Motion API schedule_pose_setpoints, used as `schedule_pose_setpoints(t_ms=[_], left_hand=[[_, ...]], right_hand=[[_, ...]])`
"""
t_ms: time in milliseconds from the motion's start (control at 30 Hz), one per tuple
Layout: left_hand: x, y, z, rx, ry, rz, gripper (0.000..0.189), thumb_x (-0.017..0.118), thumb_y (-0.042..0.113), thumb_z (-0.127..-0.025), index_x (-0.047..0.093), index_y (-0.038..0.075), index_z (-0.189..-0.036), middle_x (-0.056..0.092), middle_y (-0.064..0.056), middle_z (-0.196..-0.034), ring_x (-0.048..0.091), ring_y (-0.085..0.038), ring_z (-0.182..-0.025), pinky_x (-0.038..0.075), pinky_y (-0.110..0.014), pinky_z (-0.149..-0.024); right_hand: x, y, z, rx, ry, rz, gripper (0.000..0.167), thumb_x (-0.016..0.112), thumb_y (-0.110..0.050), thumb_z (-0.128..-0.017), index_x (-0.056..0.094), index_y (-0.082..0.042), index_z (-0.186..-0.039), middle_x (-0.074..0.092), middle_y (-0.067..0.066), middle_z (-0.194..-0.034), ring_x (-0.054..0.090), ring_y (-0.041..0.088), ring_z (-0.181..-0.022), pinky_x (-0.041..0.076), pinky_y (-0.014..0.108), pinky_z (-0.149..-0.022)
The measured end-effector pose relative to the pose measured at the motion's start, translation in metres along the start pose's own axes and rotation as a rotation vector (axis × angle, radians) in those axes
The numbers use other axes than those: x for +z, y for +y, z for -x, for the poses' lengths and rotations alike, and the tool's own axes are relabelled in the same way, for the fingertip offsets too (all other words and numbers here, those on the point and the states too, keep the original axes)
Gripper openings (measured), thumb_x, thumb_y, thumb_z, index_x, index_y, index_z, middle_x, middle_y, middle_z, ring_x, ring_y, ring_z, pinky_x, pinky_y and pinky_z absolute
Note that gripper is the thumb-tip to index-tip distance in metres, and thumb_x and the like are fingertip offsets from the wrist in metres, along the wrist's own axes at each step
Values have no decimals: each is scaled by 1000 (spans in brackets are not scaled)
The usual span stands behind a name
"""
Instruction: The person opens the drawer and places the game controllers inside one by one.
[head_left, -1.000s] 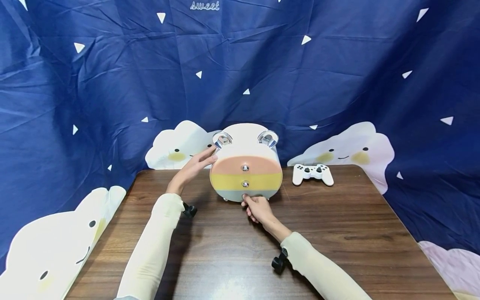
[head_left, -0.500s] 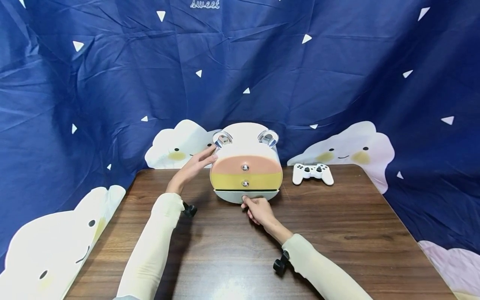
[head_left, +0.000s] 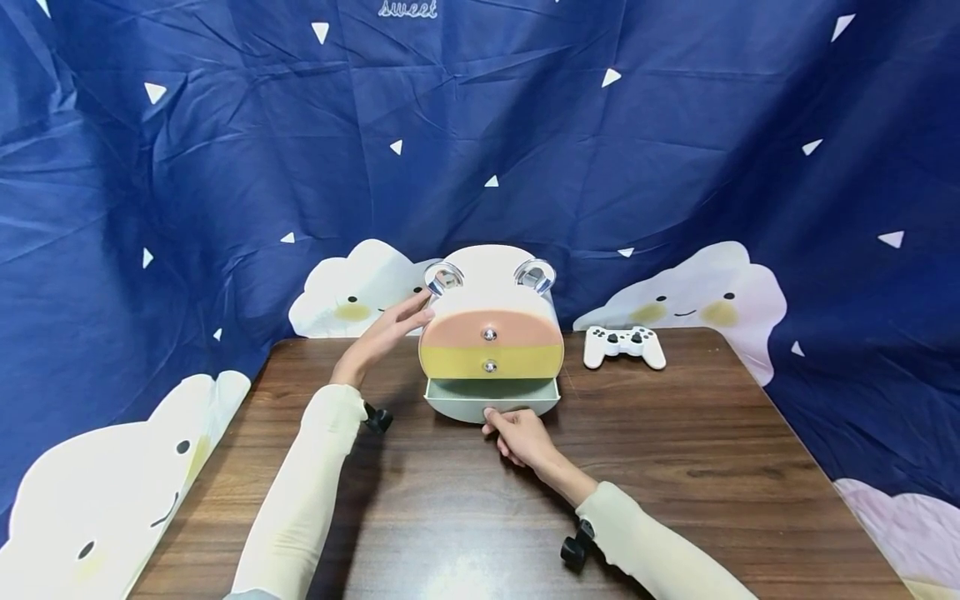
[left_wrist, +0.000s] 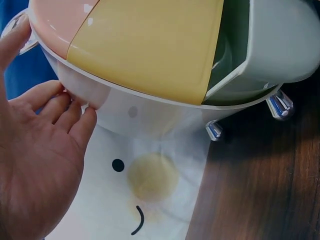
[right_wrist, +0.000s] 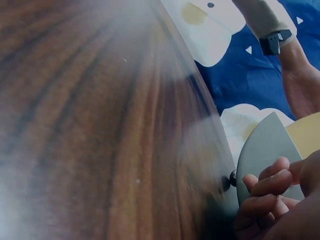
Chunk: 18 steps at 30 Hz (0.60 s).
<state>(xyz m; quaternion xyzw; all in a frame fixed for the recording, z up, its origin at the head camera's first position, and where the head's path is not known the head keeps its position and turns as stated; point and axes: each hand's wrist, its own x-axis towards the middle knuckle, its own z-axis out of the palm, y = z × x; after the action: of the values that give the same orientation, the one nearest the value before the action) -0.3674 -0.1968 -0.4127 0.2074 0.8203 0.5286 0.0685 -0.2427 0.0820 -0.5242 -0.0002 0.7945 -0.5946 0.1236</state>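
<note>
A small rounded drawer box (head_left: 491,283) with a white shell, two chrome ring ears and short chrome feet stands at the back of the table. Its pink top drawer (head_left: 457,328) and yellow middle drawer (head_left: 450,363) are closed. The pale green bottom drawer (head_left: 453,407) is pulled partway out, and the part of its inside that shows holds nothing visible. My right hand (head_left: 521,435) pinches the front of this drawer at its middle, the knob hidden by the fingers. My left hand (left_wrist: 47,150) rests its straight fingertips against the left side of the shell.
A white game controller (head_left: 624,347) lies to the right of the box, near the back edge of the wooden table (head_left: 675,467). Behind the table hangs a dark blue curtain (head_left: 480,108) with white triangles and smiling clouds. Black cameras (head_left: 576,546) are strapped to both wrists.
The green bottom drawer has slid from closed to partly out, drawn toward me by my right hand. My left hand has stayed on the side of the box.
</note>
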Motion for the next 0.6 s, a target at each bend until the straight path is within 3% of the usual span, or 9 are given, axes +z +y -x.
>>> schedule_pose_setpoints(t_ms=[600], left_hand=[[0,1,-1,15,-7,-6,71,57,48,-108,35,18,-168,31,-3,-176,26,-27,-164,21,-53,-134]], right_hand=[[-1,3,36,-1,-94,12,51,62,-45,-107,80,2,-99,50,-8,-45,35,1,-34,32,19,-37]])
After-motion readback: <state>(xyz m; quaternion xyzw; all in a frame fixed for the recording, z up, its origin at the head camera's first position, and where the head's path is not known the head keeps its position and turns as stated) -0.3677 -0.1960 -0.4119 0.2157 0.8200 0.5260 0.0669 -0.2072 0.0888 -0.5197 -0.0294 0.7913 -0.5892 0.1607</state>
